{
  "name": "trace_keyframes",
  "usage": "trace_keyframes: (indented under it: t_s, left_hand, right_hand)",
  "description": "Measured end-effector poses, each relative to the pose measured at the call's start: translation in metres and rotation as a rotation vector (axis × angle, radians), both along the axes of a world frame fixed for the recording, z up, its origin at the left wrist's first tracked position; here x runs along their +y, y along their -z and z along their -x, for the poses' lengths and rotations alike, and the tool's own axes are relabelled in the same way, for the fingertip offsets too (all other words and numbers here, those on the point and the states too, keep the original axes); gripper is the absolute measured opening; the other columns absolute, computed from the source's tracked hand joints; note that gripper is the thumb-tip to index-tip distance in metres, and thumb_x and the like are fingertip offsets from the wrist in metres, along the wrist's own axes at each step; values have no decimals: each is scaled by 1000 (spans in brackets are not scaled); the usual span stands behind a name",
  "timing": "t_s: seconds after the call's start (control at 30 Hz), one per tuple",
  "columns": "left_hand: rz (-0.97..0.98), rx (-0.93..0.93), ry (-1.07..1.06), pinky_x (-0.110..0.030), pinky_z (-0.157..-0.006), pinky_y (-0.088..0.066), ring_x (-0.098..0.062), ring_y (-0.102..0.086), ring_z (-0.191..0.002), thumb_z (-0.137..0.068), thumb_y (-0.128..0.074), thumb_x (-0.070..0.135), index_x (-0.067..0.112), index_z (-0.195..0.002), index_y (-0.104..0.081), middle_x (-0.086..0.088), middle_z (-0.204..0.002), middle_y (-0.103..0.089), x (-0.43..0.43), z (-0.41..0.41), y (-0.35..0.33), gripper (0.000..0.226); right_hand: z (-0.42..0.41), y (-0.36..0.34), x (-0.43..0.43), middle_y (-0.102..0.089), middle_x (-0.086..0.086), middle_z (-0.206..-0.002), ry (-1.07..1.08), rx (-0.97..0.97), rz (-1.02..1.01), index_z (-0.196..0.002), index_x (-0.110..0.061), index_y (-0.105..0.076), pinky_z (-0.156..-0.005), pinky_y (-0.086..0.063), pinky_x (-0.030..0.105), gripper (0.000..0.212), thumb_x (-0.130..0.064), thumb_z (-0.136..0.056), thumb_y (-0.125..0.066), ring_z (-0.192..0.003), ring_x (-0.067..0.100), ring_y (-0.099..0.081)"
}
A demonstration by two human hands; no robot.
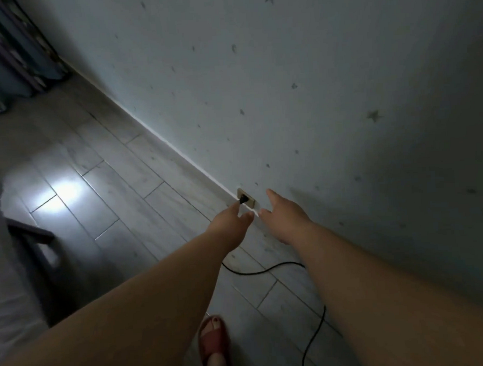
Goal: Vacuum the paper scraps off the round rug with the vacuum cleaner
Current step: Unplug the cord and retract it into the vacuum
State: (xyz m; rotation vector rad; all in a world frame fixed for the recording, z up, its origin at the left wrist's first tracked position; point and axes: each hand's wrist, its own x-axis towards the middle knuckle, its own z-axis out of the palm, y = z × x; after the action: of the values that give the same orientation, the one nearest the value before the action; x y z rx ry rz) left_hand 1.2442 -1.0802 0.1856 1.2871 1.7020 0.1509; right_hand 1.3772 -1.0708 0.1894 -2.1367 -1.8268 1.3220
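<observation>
Left hand (pixel 231 219) touches the plug (pixel 242 200) at the socket (pixel 249 202) — grip unclear; right hand (pixel 283 211), beside it, open. Best pushed straight in.

The wall (pixel 312 67) is pale and scattered with small grey stars, and its right part lies in deep shadow. A thin white skirting board (pixel 159 136) runs along its foot, slanting from the far left corner of the floor toward the near right. A beige socket plate (pixel 248 200) sits low on the wall, just above the skirting. The floor (pixel 116 172) is laid with long pale planks, and a bright patch of reflected light (pixel 59 192) glares near its left edge. A blue and purple patterned curtain (pixel 12 55) hangs down to the floor's far left corner. Dark furniture (pixel 33 244), too dim to identify, stands at the left edge. The room is dim.
</observation>
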Motion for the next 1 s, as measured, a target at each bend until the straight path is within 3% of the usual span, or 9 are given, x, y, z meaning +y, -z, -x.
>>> trace_keyframes:
  t_s: [0.17, 0.3, 0.4, 0.53, 0.77, 1.0]
  left_hand:
    - [31, 8, 73, -32, -106, -33, -28, -37, -135, -101, -38, 39, 21, -150, -25, -11, -151, -36, 58, 36, 43, 54]
    - [66, 3, 90, -37, -111, -33, -26, -34, -138, -100, -40, 40, 19, -150, -24, -7, -154, -31, 89, 52, 98, 57]
    - [88, 36, 125, -33, -112, -28, -25, -31, -140, -101, -38, 39, 17, -151, -22, -8, -155, -29, 110, 60, 151, 56]
    - [98, 55, 122, -33, -111, -27, -25, -30, -140, -101, -38, 39, 17, -151, -21, -8, -154, -29, 133, 61, 220, 57]
    - [109, 73, 111, -35, -110, -28, -25, -32, -139, -101, -37, 41, 18, -151, -20, -9, -154, -30, 157, 50, 326, 58]
    - [131, 114, 104, -34, -98, -39, -28, -44, -128, -102, -36, 35, 8, -141, -35, -15, -143, -43, 181, 45, 375, 48]
  right_hand:
    - [42, 41, 46, -35, 7, -158, 133, 66, 50, -158, -26, -19, -106, -35, 33, 56, -31, -106, -40, -140, 28, -38]
    - [53, 94, 79, -30, 10, -161, 214, 66, 99, -159, -22, -17, -111, -32, 35, 57, -33, -107, -37, -144, 29, -34]
    - [58, 149, 105, -29, 8, -161, 282, 84, 130, -159, -22, -19, -111, -32, 35, 57, -35, -106, -37, -144, 29, -33]
    - [65, 223, 129, -44, 13, -150, 393, 137, 173, -152, -20, -36, -100, -42, 38, 52, -39, -104, -39, -131, 34, -47]
    - [76, 327, 161, -59, 18, -133, 535, 229, 239, -131, -4, -58, -99, -46, 41, 42, -32, -105, -42, -122, 35, -56]
    - [78, 384, 188, -55, 15, -138, 786, 314, 364, -138, -6, -50, -105, -45, 46, 48, -38, -104, -40, -125, 35, -52]
